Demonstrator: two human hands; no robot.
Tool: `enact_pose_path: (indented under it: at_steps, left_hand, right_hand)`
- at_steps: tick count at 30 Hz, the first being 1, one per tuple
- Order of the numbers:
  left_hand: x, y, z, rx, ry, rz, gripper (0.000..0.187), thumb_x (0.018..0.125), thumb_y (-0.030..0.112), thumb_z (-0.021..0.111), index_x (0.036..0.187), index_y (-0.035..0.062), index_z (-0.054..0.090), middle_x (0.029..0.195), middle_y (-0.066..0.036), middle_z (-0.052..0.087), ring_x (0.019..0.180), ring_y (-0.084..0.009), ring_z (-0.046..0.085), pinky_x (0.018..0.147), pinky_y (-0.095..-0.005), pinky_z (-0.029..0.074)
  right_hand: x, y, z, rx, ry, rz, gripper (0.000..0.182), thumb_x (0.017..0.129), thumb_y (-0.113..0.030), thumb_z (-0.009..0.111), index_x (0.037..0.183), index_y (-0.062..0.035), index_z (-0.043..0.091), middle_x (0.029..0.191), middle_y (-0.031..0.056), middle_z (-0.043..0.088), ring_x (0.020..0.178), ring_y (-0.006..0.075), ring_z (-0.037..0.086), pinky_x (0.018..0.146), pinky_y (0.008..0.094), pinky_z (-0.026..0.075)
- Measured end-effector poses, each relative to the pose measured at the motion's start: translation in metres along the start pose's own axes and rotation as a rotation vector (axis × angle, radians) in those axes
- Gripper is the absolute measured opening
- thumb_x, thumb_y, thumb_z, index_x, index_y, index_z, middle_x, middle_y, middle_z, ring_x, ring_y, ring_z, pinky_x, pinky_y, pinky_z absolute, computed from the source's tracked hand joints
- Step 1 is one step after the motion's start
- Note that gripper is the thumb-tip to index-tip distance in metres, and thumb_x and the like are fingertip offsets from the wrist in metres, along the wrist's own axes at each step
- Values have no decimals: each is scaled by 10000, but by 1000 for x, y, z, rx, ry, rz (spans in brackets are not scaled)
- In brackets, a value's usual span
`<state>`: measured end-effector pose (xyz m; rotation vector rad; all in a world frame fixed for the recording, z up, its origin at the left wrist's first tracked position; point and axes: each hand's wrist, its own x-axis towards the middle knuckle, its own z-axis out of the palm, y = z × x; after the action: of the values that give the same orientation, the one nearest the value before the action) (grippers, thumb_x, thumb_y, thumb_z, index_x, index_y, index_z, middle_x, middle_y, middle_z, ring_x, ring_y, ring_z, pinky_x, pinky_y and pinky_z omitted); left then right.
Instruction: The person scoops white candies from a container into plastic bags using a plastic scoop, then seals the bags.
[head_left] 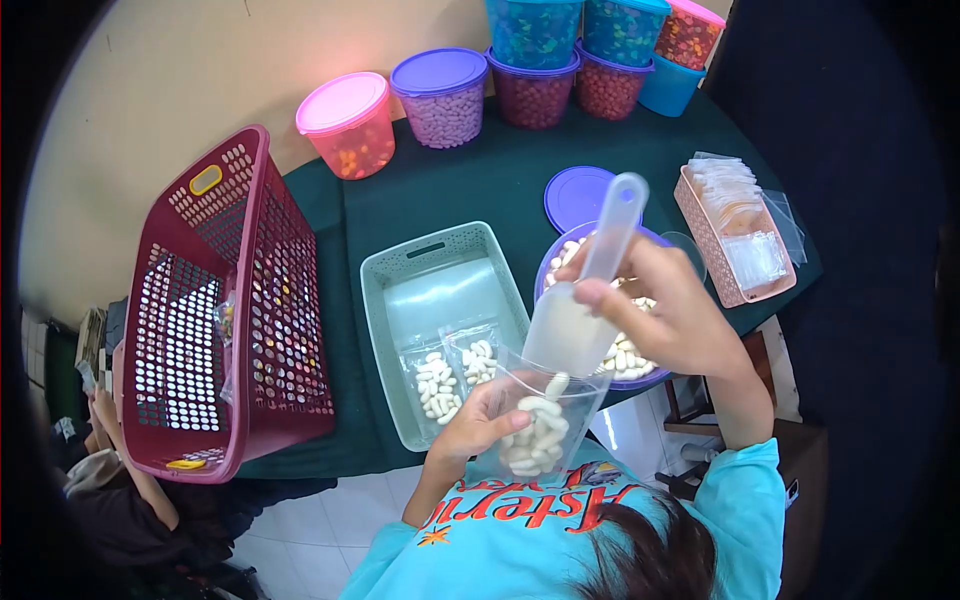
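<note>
My left hand grips a clear plastic bag partly filled with white oblong candies. In my right hand is a translucent plastic scoop, tilted with its mouth down at the bag's opening. One white piece sits at the scoop's lip. Behind the scoop stands a purple-rimmed tub of the same white pieces, partly hidden by my right hand. To the left, a pale green basket holds bags of white pieces.
A maroon laundry-style basket with bags inside stands at the left. Lidded tubs of coloured pieces line the back. A purple lid lies behind the open tub. At the right, a pink basket holds plastic bags. Another person's arm shows far left.
</note>
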<state>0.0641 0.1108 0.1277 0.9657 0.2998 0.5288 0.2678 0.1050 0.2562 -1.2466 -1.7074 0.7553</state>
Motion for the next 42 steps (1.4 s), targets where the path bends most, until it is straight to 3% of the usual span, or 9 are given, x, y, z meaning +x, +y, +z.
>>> enact_pose_path:
  at_steps: [4,6,12,14,18,20,26,34,42]
  left_hand:
    - [-1,1,-13,46,28,90,522,790,303,590,1144,-46,430,1013,-136,565,928,-195,556,809,-326,438]
    - [-2,-5,-22,-47,57,170,499,791,284,590,1131,-49,439,1010,-141,568,929,-202,559,812,-333,440]
    - [-9,-25,-32,-106,231,539,521,758,280,633,1114,-52,448,980,-166,580,920,-230,568,805,-345,453]
    - [-7,-19,-33,-29,221,475,505,764,258,629,1114,-58,446,979,-170,582,918,-235,569,805,-346,454]
    - [-5,-11,-27,43,280,444,496,773,240,619,1120,-69,443,994,-180,578,924,-229,568,812,-339,449]
    - [-7,-10,-20,108,290,456,497,779,250,609,1124,-67,442,991,-190,576,935,-228,564,818,-337,446]
    - [4,-15,4,42,371,526,515,800,316,568,1130,-61,445,1021,-175,568,945,-204,548,831,-319,427]
    - [31,-29,42,217,397,516,477,819,333,530,1088,-58,486,1011,-133,562,954,-167,512,832,-283,386]
    - [41,-34,77,482,552,569,227,822,138,515,916,-52,595,861,-96,611,744,-133,569,648,-235,447]
  right_hand:
    - [-15,23,-14,311,478,112,252,844,-155,506,1003,35,460,880,123,572,750,142,575,670,268,469]
    - [-25,51,-22,81,666,152,229,849,-142,502,999,24,451,914,127,559,740,122,558,678,247,451]
    - [-41,106,-24,-20,523,414,249,833,-147,527,1000,19,446,886,124,559,761,97,538,643,232,440]
    - [-45,115,-26,-130,468,517,315,811,-157,547,1040,26,431,911,145,553,831,156,536,705,283,433]
    - [-49,114,-12,-834,698,185,373,786,-160,544,1081,36,425,1024,193,505,947,301,481,844,383,361]
    - [-53,90,-4,-545,750,173,360,782,-135,542,1080,35,430,1031,175,504,936,286,491,842,367,366]
    - [-67,48,42,90,83,-56,372,756,-124,567,1078,20,449,1020,142,503,997,235,473,874,320,345]
    - [-92,63,47,664,190,156,220,832,-58,473,1036,25,456,971,83,529,880,130,513,802,253,392]
    - [-108,69,7,661,114,119,211,833,-65,489,1019,32,511,925,92,571,887,110,528,778,245,427]
